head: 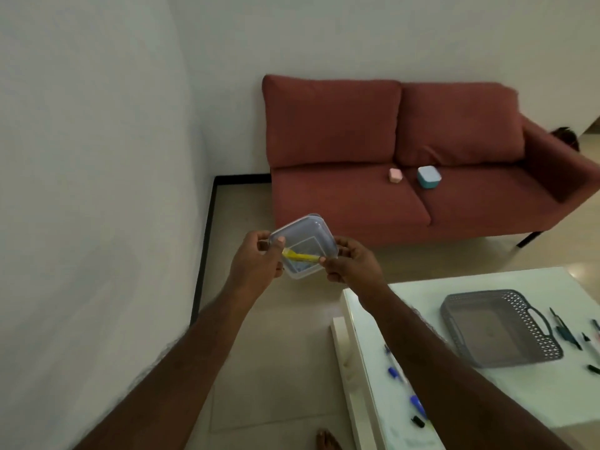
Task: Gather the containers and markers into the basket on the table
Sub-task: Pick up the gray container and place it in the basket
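Clear plastic makes the square tub (pixel 303 246) hard to read: its lid and walls blur into one pale shape, and whether the lid is seated or only resting I cannot tell. The left hand (pixel 256 263) grips the tub's left edge, thumb over the rim; the right hand (pixel 352 264) curls round its right corner and pinches the end of a yellow marker (pixel 300 255) that lies across the tub, seemingly on top of it rather than inside. Tub and marker are held up over the floor, well apart from the table.

At lower right the white glossy table (pixel 535 394) is cut off by the frame edge. On it stands a grey plastic basket (pixel 500 329), rectangular, with lattice walls and a slot handle. Blue markers (pixel 397 373) lie near the table's left edge, partly hidden by the right forearm, and a small black cap (pixel 418 421) sits below them. Dark pens (pixel 566 332) lie right of the basket, some cropped.

On the red fabric sofa (pixel 406 157) sit a small pink box (pixel 396 175) and a blue box (pixel 429 177) with a white lid, near each other by the cushion seam. Toes (pixel 328 441) show at the bottom edge.
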